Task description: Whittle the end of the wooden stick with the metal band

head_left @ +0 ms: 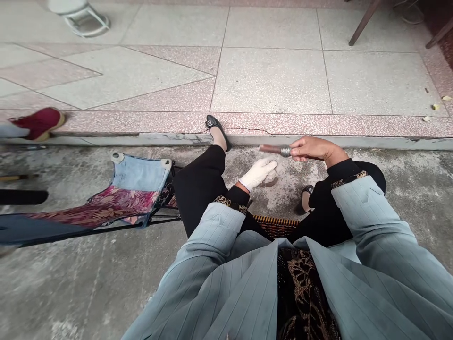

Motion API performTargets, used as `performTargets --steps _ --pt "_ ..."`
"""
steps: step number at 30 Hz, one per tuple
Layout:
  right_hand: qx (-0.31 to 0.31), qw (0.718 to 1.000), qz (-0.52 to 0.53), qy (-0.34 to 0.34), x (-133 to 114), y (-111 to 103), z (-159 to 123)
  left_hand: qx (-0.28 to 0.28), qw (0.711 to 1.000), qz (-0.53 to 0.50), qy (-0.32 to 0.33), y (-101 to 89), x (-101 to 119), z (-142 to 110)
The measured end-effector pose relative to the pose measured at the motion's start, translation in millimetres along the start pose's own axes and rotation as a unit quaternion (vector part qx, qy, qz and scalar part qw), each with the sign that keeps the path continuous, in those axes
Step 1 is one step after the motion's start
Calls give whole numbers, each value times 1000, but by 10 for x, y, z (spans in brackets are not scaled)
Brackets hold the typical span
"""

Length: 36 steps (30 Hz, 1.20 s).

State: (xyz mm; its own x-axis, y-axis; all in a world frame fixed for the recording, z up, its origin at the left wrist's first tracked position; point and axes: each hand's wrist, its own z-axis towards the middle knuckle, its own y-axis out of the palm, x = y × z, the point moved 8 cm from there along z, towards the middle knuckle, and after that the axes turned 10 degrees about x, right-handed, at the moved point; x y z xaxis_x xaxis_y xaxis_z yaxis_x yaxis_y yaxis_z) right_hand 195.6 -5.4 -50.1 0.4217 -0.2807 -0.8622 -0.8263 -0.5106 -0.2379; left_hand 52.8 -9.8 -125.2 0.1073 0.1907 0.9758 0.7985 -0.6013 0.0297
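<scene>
My right hand (311,148), bare, is closed round one end of a short reddish-brown bar (271,148) with silvery wire wound about it. The bar points left, above the ground between my knees. Just below and left of it is my left hand (260,173) in a white knitted glove, its fingers curled in. A small curved brown piece (270,183) shows right under the gloved fingers. Whether the glove grips that piece or it lies on the ground, I cannot tell.
I sit on a woven seat (278,225) facing a tiled step (276,89). On the left stands a folding chair (141,174) of patched cloth, with a person's red shoe (42,123) beyond it. A white stool (85,19) and wooden furniture legs (364,22) stand on the tiles.
</scene>
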Motion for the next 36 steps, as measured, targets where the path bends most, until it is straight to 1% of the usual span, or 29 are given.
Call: performTargets --steps 2,4,5,7,8,10,11,13,14,15,16,18,20,21,22,23,24,26,28,30,32,34,36 --pt "94 995 30 10 46 -135 50 -25 1000 11 6 87 25 -23" --pt "154 987 21 28 123 -204 113 -48 998 47 5 171 13 -43" --pt "180 983 -2 41 166 -236 143 -54 996 71 0 200 -6 -49" --pt "221 968 -97 73 238 -301 191 -60 991 122 -5 235 -40 -58" --pt "236 954 -162 91 262 -333 206 -64 987 147 -1 248 -45 -62" --pt "243 918 -289 120 284 -366 227 -68 979 189 24 262 -14 -70" --pt "236 902 -339 129 289 -363 234 -70 975 206 39 264 14 -75" --pt "203 881 -404 143 311 -323 244 -61 970 228 61 228 79 -80" --pt "173 877 -422 152 341 -285 242 -52 969 232 66 195 110 -81" --pt "133 879 -428 162 384 -235 235 -44 970 230 66 155 138 -82" --pt "82 888 -420 169 435 -163 221 -36 972 223 65 112 161 -82" --pt "-53 918 -355 172 526 53 161 -22 978 201 57 31 189 -82" --pt "-186 937 -254 149 520 285 61 -11 983 175 47 -29 185 -76" --pt "-232 941 -209 129 479 366 15 -5 986 163 43 -49 172 -69" --pt "-260 944 -172 106 425 412 -15 0 988 149 41 -63 158 -61" --pt "-267 949 -143 82 365 423 -25 7 990 134 41 -73 143 -51" --pt "-260 956 -121 58 305 407 -22 14 992 116 44 -81 129 -39" --pt "-219 972 -89 18 202 324 4 30 995 78 49 -93 101 -17" --pt "-156 986 -59 -8 126 212 33 49 997 49 40 -104 53 -1" --pt "-94 995 -12 -27 61 124 48 52 998 44 18 -76 -13 1" --pt "-43 997 50 -29 23 82 57 29 999 45 1 6 -65 -8" --pt "4 995 94 -16 23 59 80 -10 999 41 1 114 -79 -26" --pt "67 995 75 14 76 5 127 -30 998 49 13 178 -62 -38"
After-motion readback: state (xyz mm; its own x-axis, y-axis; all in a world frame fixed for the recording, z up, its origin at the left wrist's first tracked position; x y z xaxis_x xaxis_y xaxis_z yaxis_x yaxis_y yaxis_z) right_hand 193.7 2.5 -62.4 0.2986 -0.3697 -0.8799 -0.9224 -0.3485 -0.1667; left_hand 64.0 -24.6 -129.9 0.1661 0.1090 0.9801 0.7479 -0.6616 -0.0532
